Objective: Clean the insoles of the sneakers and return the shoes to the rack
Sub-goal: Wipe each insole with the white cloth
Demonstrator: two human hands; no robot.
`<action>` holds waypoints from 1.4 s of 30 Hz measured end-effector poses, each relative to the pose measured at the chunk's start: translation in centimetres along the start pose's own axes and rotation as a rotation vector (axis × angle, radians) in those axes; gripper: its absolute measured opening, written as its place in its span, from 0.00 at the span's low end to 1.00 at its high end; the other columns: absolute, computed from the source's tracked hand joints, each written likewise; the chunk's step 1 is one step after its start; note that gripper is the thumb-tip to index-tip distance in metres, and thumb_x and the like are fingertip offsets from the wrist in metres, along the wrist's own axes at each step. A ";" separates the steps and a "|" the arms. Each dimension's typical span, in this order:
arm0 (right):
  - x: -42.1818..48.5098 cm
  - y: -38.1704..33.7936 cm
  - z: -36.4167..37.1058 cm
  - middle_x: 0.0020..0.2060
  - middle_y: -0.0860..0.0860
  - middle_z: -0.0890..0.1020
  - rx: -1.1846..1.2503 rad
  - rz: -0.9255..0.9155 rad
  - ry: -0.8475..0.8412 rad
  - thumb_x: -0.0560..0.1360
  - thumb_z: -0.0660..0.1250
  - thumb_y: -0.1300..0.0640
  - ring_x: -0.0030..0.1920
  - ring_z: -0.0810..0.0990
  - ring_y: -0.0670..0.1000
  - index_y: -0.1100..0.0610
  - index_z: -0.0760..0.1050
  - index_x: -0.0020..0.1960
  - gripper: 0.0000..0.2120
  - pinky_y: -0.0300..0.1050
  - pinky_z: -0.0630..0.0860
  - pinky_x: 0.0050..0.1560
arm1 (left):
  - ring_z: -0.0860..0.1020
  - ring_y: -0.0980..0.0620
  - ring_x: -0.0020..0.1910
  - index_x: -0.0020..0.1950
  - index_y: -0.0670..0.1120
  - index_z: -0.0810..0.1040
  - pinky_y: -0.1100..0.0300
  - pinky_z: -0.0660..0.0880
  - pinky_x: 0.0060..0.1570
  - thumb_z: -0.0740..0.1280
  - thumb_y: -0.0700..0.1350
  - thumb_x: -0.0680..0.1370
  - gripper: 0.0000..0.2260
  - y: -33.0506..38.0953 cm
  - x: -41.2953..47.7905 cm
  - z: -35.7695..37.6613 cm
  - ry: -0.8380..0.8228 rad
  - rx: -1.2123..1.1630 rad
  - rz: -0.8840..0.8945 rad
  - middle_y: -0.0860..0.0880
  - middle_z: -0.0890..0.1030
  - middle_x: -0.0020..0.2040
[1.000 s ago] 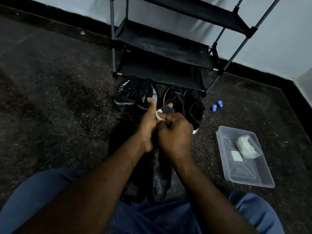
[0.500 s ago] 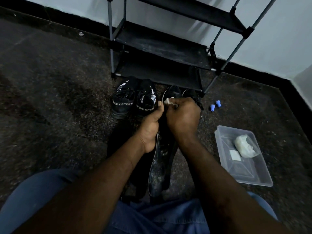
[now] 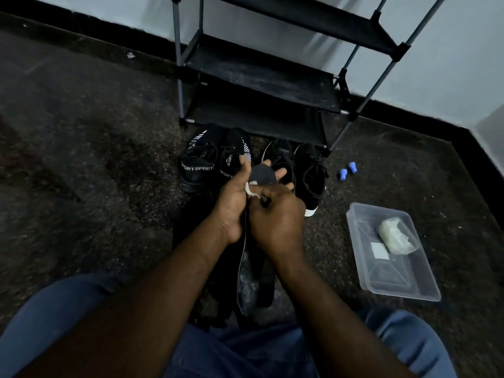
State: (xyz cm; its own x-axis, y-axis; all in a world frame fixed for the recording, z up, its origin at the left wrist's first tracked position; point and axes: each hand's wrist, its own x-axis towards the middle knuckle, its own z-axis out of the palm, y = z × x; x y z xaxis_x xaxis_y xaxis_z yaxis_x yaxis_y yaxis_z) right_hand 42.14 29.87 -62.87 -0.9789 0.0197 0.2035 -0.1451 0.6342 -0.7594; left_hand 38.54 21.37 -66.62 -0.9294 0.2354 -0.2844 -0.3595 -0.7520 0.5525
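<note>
- Insole (image 3: 262, 174): dark, held up between both hands in front of the person. Its toe end points toward the rack and its heel end runs down toward the lap.
- Left hand (image 3: 231, 203) grips the toe end. The thumb is raised along the near edge, and the fingers pass behind so their tips show past the far edge.
- Right hand (image 3: 275, 222) has its fingers curled, pinching a small white wipe (image 3: 252, 188) against the insole's upper face close to the toe.
- Step in hand, as I judge it: wiping this insole, with the work at the toe end. How much of its length is already clean cannot be told in this dim light.
- Next move likely calls for dragging the wipe along the face while the left hand braces it from behind. After that the insole goes back into its sneaker.
- 4 sneakers stand on the floor just before the rack (image 3: 261, 77), none on a shelf, so returning them is not yet done.
- Left pair (image 3: 197, 169) reads "SPORT SPORT" across the heel, with a partial "SPORT" on its mate.
- Right pair (image 3: 311, 175) is black with a white sole edge and shows no legible writing.
- Clear plastic tub (image 3: 398, 293) sits to the right, holding a white wad (image 3: 395, 236) and a small white square (image 3: 379, 251) with no readable label.
- 2 small blue pieces (image 3: 346, 170) lie near the rack's foot.
</note>
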 end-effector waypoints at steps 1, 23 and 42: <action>0.6 0.1 0.0 0.49 0.49 0.87 -0.008 0.006 0.018 0.76 0.70 0.60 0.47 0.84 0.49 0.49 0.87 0.53 0.11 0.41 0.80 0.50 | 0.76 0.40 0.70 0.78 0.48 0.67 0.39 0.65 0.75 0.56 0.67 0.82 0.32 -0.1 -0.1 -0.1 -0.001 0.030 -0.002 0.43 0.77 0.71; 1.9 0.5 0.4 0.45 0.50 0.87 -0.078 -0.089 0.085 0.73 0.68 0.53 0.46 0.84 0.53 0.50 0.87 0.50 0.10 0.51 0.80 0.47 | 0.77 0.46 0.70 0.77 0.48 0.70 0.47 0.69 0.73 0.54 0.63 0.83 0.28 0.4 -0.6 0.5 0.056 0.095 0.061 0.46 0.79 0.70; 3.8 2.1 -0.4 0.47 0.51 0.85 -0.239 -0.115 0.144 0.75 0.67 0.49 0.49 0.82 0.57 0.47 0.86 0.53 0.12 0.58 0.78 0.51 | 0.76 0.45 0.70 0.76 0.45 0.72 0.48 0.70 0.73 0.53 0.63 0.84 0.29 0.0 -0.9 0.9 0.100 0.160 0.031 0.44 0.78 0.71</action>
State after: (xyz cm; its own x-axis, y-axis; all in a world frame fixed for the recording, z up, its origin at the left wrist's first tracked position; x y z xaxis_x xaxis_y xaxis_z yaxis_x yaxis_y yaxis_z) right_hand 38.17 31.60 -63.39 -0.9248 0.0357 0.3789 -0.1995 0.8023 -0.5626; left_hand 39.25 21.70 -65.65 -0.9301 0.1449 -0.3376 -0.3470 -0.6485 0.6775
